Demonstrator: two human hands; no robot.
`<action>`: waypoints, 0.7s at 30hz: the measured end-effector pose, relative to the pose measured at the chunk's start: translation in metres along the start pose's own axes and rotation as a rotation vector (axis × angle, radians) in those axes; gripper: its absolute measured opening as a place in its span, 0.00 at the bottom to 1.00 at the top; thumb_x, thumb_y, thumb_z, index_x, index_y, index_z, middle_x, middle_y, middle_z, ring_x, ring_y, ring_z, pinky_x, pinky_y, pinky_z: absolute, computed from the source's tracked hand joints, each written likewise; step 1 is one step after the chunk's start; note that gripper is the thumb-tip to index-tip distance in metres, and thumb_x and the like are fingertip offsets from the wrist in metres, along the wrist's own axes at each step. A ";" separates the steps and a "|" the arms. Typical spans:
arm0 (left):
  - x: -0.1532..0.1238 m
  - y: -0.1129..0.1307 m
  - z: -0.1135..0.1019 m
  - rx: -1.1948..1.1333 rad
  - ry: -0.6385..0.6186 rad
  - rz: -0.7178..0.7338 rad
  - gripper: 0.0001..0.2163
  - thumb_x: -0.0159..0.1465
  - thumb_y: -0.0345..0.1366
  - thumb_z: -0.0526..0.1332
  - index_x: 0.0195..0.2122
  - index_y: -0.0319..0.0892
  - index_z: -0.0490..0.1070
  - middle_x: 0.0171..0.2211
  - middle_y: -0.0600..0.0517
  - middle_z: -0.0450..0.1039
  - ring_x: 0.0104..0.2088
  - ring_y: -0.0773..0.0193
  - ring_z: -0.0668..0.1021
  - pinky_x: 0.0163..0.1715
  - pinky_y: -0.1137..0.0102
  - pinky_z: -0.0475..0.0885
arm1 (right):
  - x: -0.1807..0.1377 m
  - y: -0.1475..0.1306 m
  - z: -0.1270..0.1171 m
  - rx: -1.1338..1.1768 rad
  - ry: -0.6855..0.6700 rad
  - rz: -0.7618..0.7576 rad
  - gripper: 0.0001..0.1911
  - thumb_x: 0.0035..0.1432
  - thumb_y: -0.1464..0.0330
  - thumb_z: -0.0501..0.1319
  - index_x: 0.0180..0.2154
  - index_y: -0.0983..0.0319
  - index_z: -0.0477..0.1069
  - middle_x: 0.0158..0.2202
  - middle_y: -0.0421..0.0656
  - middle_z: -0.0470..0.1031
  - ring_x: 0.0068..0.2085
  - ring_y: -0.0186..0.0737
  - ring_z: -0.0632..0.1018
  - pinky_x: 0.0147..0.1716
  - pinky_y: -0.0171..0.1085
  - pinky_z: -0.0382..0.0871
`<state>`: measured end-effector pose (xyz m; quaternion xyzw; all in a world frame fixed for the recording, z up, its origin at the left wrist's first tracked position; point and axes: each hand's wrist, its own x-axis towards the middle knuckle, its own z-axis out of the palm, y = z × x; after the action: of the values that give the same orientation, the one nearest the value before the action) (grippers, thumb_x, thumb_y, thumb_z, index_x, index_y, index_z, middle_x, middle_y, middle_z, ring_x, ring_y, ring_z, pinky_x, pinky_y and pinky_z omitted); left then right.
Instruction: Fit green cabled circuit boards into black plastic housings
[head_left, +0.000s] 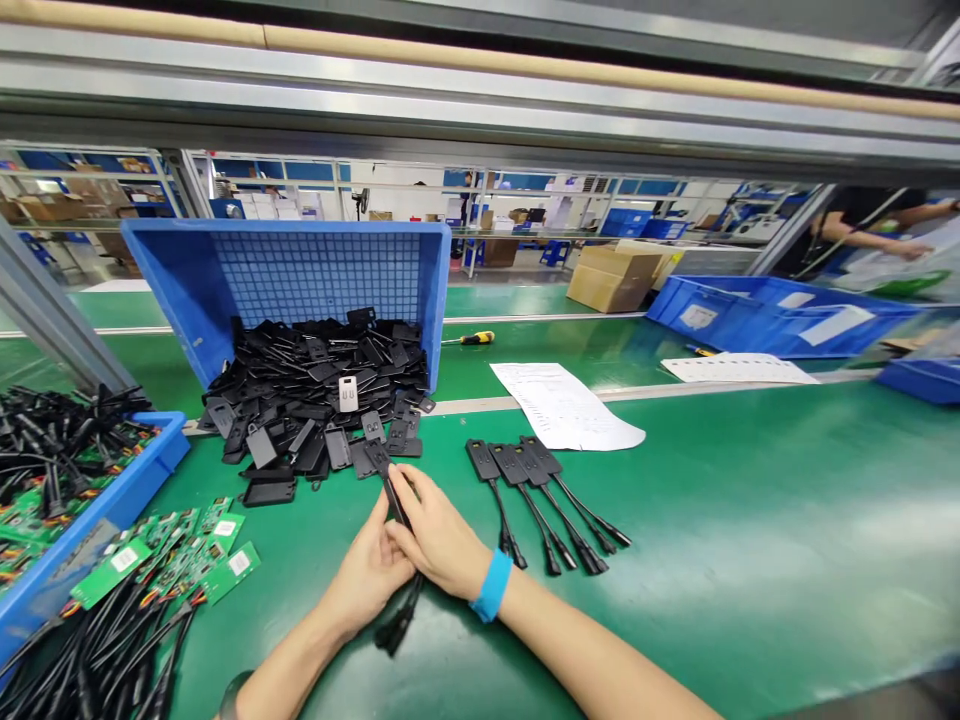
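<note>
Both hands closed on one black cabled part (395, 500): right hand (439, 540) pinches its flat upper end from above, left hand (369, 572) cups it from below and the side. Fingers overlap at the housing, so it looks like the two are pressing it together along the edge – judgement, the seam itself isn't visible. The part sits over the green bench mat (750, 520), just in front of the black pile, cable tail (397, 625) hanging out under the wrists toward the viewer

Blue wristband (493, 586) on the right wrist

Just right of the hands: four like pieces with cables (536, 500) laid side by side, heads away, cables fanned toward the viewer. Reads as a done-row kept apart from the loose stock

Directly ahead: blue crate (300, 265) tipped on its side, black plastic shells (322, 400) spilling out onto the mat within easy reach; one light-coloured piece (347, 393) on top

Left: green circuit boards with wires (172, 560) heaped on the mat, more in a blue tray (112, 500) cut off by the frame edge

Further out: paper sheet (566, 405), yellow-handled screwdriver (469, 339), cardboard box (611, 278), another person's arm (877, 235) far right, blurred

Can't make out: whether a board is inside the held part, what the fingertips actually contact, print on the paper. Lower left cable bundle is cropped
</note>
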<state>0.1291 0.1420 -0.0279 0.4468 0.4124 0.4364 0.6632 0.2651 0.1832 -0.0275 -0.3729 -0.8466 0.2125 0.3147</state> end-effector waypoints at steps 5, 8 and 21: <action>-0.002 0.000 -0.003 0.178 -0.059 0.040 0.50 0.54 0.41 0.67 0.68 0.42 0.32 0.66 0.37 0.49 0.64 0.54 0.59 0.60 0.61 0.59 | 0.011 0.024 -0.014 -0.435 -0.039 0.144 0.26 0.63 0.73 0.47 0.63 0.68 0.52 0.55 0.56 0.64 0.52 0.52 0.68 0.49 0.51 0.68; -0.002 0.003 -0.004 0.289 -0.025 0.056 0.45 0.56 0.43 0.65 0.68 0.40 0.37 0.65 0.37 0.51 0.63 0.53 0.61 0.58 0.62 0.62 | 0.016 0.042 -0.023 -0.641 -0.017 0.283 0.24 0.63 0.71 0.50 0.60 0.68 0.58 0.53 0.57 0.67 0.50 0.55 0.69 0.47 0.53 0.67; 0.000 0.001 -0.009 0.429 0.009 0.120 0.37 0.58 0.46 0.63 0.65 0.45 0.49 0.63 0.38 0.58 0.61 0.50 0.64 0.56 0.58 0.64 | 0.000 0.053 -0.024 -0.731 0.027 0.384 0.25 0.65 0.64 0.48 0.60 0.68 0.60 0.57 0.61 0.64 0.58 0.61 0.64 0.58 0.61 0.51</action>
<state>0.1201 0.1440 -0.0298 0.5993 0.4714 0.3792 0.5242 0.3075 0.2196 -0.0418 -0.6142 -0.7771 -0.0523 0.1270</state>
